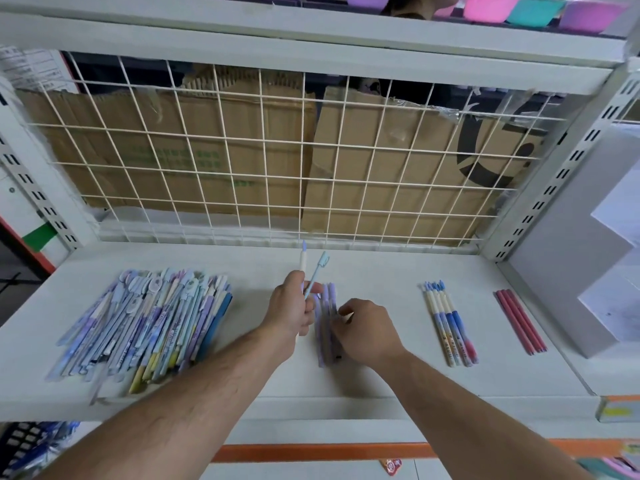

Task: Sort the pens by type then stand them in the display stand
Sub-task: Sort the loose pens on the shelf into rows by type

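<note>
Left hand [291, 306] is up over the middle of the white shelf [381, 268], grip clamped on two pens that poke out above the fist: a cream pen [303, 260] with a blue tip standing nearly upright, and a slim light-blue pen [317, 271] leaning off to the right. Right hand [367, 330] is down just beside it, fingers bent onto a small row of purple pens [322, 344] lying on the shelf, and from here you cannot tell whether that grip is pinching one or only resting on them. Off to the left lies the big unsorted pile of pens [145, 323], blues, purples and yellows, heaped along the shelf. To the right, well apart from the hands, a neat set of cream-and-blue pens [448, 323] lies side by side, and beyond that three red pens [519, 320] are touching each other. The white stepped display stand [554, 254] sits at the far right end. Behind it all, a wire grid [277, 161] with cardboard [207, 133] behind it.
</note>
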{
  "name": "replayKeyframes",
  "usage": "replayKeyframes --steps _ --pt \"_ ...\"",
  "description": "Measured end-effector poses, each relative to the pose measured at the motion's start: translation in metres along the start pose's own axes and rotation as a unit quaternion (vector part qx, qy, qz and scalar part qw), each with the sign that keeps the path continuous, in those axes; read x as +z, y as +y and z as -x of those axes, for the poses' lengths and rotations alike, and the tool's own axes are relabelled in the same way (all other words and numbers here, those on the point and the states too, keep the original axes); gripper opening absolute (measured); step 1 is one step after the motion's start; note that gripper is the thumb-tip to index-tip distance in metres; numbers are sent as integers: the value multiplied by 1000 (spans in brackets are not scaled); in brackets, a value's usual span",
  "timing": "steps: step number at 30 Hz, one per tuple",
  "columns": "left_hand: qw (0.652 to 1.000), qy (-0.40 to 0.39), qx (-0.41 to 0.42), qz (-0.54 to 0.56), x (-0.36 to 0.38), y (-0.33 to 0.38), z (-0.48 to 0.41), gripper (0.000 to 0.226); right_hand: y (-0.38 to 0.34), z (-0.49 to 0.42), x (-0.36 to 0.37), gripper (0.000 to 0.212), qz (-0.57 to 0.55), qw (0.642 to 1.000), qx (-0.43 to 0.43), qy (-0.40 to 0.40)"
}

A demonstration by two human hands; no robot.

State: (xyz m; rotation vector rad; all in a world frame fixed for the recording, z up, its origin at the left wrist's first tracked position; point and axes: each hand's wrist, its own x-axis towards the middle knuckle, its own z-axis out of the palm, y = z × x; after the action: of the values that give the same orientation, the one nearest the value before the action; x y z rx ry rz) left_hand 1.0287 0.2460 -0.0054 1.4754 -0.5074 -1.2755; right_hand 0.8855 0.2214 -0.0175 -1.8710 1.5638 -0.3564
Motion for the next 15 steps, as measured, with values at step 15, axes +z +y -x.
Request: replayKeyframes --steps 15 --pt "995 -79 32 -42 71 -14 11 5 21 25 -41 13 -218 973 -32 72"
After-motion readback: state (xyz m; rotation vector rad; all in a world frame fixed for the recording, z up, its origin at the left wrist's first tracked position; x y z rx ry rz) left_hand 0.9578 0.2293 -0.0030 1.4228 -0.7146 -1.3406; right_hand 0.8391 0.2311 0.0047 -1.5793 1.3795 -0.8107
